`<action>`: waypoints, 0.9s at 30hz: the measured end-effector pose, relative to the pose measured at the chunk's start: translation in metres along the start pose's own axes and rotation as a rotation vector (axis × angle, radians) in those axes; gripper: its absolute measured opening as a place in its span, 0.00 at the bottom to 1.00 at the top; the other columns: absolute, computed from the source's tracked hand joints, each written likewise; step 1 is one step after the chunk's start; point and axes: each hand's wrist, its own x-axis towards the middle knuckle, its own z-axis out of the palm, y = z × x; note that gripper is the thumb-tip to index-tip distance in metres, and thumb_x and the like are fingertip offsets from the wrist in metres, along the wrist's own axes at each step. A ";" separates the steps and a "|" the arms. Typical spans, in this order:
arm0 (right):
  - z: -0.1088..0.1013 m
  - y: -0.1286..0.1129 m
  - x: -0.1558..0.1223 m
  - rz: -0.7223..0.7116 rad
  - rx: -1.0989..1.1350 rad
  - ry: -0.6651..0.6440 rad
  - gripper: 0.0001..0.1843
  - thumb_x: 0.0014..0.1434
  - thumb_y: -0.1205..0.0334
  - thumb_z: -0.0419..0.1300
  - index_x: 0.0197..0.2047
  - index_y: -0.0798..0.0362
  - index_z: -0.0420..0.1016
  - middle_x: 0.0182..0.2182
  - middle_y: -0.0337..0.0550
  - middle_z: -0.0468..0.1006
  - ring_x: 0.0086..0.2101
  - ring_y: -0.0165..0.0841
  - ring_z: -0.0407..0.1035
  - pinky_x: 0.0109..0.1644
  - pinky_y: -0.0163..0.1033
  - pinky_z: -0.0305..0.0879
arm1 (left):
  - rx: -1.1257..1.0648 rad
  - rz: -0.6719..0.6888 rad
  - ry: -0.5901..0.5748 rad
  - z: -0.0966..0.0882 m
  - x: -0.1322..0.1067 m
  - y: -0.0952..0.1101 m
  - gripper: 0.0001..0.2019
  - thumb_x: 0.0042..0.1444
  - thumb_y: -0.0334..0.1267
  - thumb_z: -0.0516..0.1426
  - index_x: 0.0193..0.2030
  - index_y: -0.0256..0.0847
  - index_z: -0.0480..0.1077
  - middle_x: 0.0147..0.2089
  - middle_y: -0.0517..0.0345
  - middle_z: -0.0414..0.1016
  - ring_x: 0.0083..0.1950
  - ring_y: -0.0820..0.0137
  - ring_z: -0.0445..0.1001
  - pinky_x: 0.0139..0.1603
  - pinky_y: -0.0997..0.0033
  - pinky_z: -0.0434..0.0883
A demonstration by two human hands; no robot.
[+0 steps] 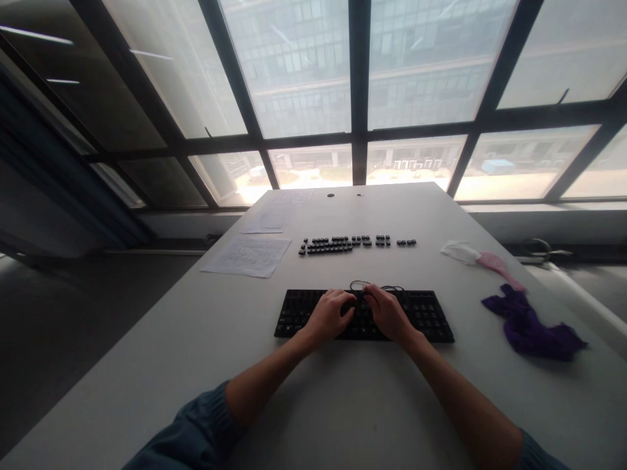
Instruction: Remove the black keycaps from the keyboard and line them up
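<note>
A black keyboard lies across the white table in front of me. My left hand rests over its middle, fingers bent, with a gap between thumb and forefinger and nothing visible in it. Just to the right, my right hand is over the upper middle of the keyboard, thumb and fingertips pinched together near the top edge. Whatever is in that pinch, if anything, is too small to make out. Beyond the keyboard stand rows of loose black keycaps. The keys beneath both hands are partly hidden.
Printed sheets of paper lie at the left of the white table. On the right are a purple cloth and a pink and white cloth. A thin black cable curls behind the keyboard. Windows rise past the far edge.
</note>
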 end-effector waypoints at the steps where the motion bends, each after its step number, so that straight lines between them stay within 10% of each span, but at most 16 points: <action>1: 0.000 0.000 -0.001 -0.017 -0.002 0.004 0.10 0.67 0.63 0.48 0.41 0.50 0.71 0.33 0.42 0.77 0.34 0.36 0.71 0.41 0.39 0.65 | 0.019 0.004 -0.022 0.001 0.002 0.001 0.11 0.57 0.38 0.61 0.47 0.46 0.76 0.44 0.52 0.77 0.49 0.59 0.73 0.53 0.57 0.69; 27: 0.001 0.013 0.001 0.224 0.263 0.289 0.12 0.65 0.50 0.55 0.40 0.50 0.67 0.29 0.42 0.78 0.28 0.39 0.76 0.34 0.42 0.72 | -0.126 0.088 -0.005 0.021 0.015 0.008 0.06 0.61 0.36 0.59 0.44 0.45 0.72 0.44 0.54 0.75 0.49 0.62 0.71 0.53 0.62 0.69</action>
